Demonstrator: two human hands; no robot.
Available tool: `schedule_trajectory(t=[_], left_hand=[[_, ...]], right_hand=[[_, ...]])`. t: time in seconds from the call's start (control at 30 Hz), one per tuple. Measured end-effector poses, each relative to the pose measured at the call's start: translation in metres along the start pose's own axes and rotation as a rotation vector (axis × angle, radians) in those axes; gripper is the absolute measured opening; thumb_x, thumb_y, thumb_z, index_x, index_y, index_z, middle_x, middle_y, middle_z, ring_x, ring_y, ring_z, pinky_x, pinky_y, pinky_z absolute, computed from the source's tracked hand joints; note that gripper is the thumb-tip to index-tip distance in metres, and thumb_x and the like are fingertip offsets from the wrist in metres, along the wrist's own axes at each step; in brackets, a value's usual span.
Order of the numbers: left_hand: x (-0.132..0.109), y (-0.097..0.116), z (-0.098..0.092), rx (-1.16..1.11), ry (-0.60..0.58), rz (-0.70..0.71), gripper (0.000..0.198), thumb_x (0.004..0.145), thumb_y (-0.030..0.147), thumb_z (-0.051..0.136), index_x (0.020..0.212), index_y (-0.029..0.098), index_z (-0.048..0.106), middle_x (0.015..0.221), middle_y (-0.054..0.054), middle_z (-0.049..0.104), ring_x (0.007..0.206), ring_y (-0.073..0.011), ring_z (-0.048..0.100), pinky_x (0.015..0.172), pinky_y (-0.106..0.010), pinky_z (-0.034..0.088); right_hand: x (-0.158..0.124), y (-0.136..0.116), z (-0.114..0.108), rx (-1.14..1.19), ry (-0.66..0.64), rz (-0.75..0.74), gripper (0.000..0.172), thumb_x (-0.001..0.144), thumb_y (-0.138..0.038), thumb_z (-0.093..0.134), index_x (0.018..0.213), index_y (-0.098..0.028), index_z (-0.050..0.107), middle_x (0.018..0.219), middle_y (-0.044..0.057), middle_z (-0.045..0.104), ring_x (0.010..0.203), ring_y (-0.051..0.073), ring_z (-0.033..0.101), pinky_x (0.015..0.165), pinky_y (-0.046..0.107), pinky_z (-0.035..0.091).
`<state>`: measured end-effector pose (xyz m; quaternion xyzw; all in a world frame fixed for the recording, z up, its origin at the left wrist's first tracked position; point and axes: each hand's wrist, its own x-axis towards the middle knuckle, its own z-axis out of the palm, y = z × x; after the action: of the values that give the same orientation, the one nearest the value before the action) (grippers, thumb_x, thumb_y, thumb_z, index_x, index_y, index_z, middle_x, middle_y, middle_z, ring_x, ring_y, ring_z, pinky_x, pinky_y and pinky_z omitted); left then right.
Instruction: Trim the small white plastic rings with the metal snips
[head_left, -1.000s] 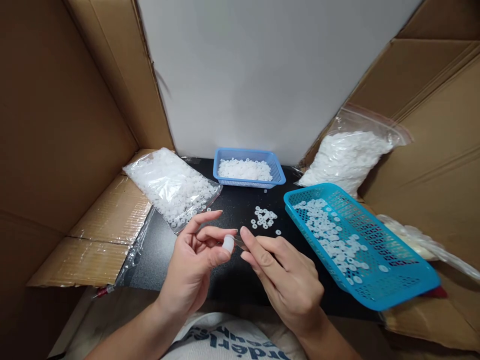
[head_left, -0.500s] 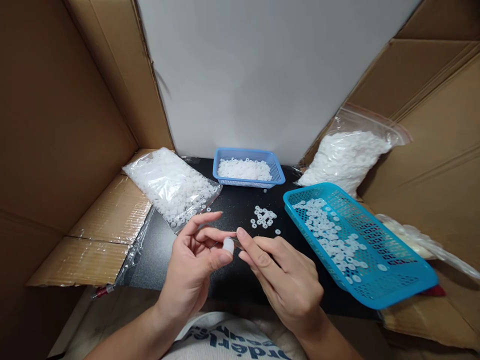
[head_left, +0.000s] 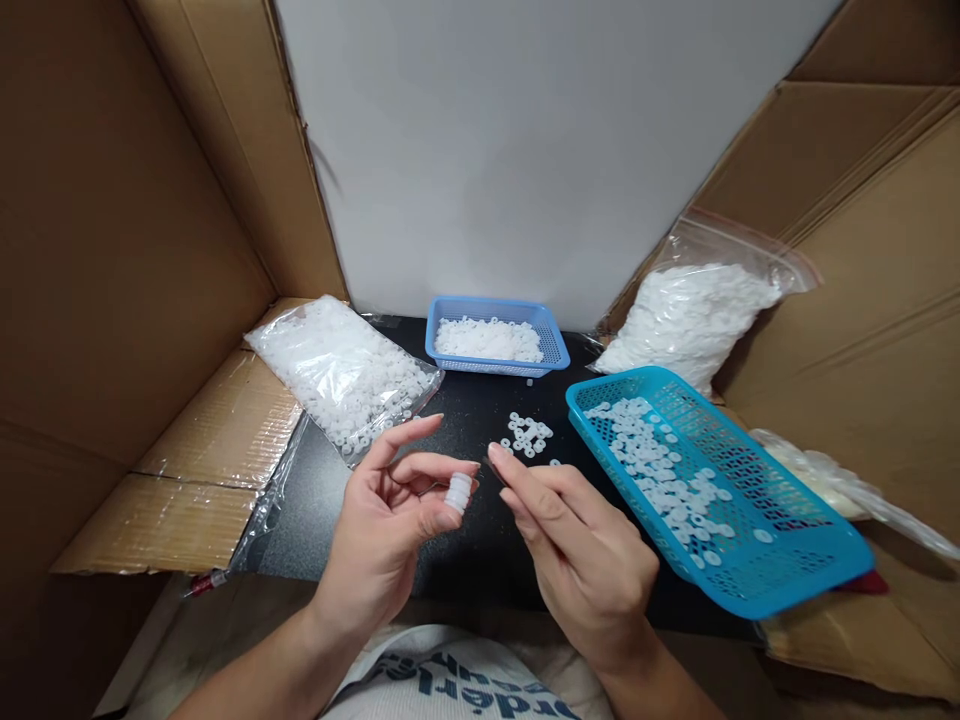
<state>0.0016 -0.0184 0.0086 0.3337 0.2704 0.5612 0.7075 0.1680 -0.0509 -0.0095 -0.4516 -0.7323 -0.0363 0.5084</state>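
Observation:
My left hand (head_left: 397, 510) pinches a short stack of white plastic washers (head_left: 458, 493) between thumb and fingertips, its index finger raised apart. To the right, my right hand (head_left: 577, 540) is closed in a pinch on a thin dark sliver (head_left: 489, 464) whose kind I cannot make out. A gap separates its fingertips from the stack. Just beyond my hands, a loose heap of white washers (head_left: 529, 434) lies on the black table (head_left: 480, 560). The turquoise basket (head_left: 795, 545) to the right holds many more small white rings.
At the back stands a blue basket (head_left: 559, 345) of white rings. A clear bag of washers (head_left: 337, 370) lies back left, and a bag of white pieces (head_left: 694, 310) leans back right. Cardboard walls (head_left: 862, 250) and a white panel (head_left: 525, 150) surround the table.
My right hand has drawn back to the right, away from the stack. The stack in my left hand has tilted slightly, showing its separate rings.

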Motion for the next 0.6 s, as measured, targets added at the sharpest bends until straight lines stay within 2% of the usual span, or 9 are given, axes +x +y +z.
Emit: schedule_trajectory(t=[0.13, 0.27, 0.6], left_hand=[[0.0008, -0.0014, -0.0005, -0.002, -0.05, 0.032, 0.049, 0.066, 0.011, 0.096, 0.11, 0.025, 0.081, 0.086, -0.003, 0.086, 0.072, -0.0099, 0.078, 0.073, -0.013, 0.061], [0.0007, -0.0024, -0.0017, -0.001, -0.064, 0.044, 0.046, 0.07, 0.01, 0.094, 0.112, 0.026, 0.081, 0.087, -0.002, 0.086, 0.073, -0.0088, 0.077, 0.074, -0.012, 0.06], [-0.0014, -0.0009, -0.0009, 0.008, -0.055, 0.042, 0.045, 0.071, 0.009, 0.093, 0.111, 0.027, 0.081, 0.089, -0.001, 0.086, 0.075, -0.0077, 0.076, 0.076, -0.011, 0.059]], right_hand=[[-0.0023, 0.0019, 0.0001, 0.036, 0.038, 0.057, 0.051, 0.102, -0.006, 0.056, 0.149, -0.024, 0.059, 0.086, 0.003, 0.067, 0.071, 0.012, 0.064, 0.063, 0.022, 0.052], [-0.0047, 0.0022, -0.0014, 0.056, 0.067, 0.021, 0.052, 0.104, -0.014, 0.058, 0.154, -0.026, 0.052, 0.089, 0.005, 0.07, 0.075, 0.014, 0.067, 0.064, 0.024, 0.054], [-0.0074, 0.001, -0.0025, 0.043, 0.004, -0.045, 0.063, 0.1, -0.007, 0.061, 0.157, -0.031, 0.046, 0.088, 0.004, 0.071, 0.073, 0.014, 0.07, 0.063, 0.023, 0.055]])
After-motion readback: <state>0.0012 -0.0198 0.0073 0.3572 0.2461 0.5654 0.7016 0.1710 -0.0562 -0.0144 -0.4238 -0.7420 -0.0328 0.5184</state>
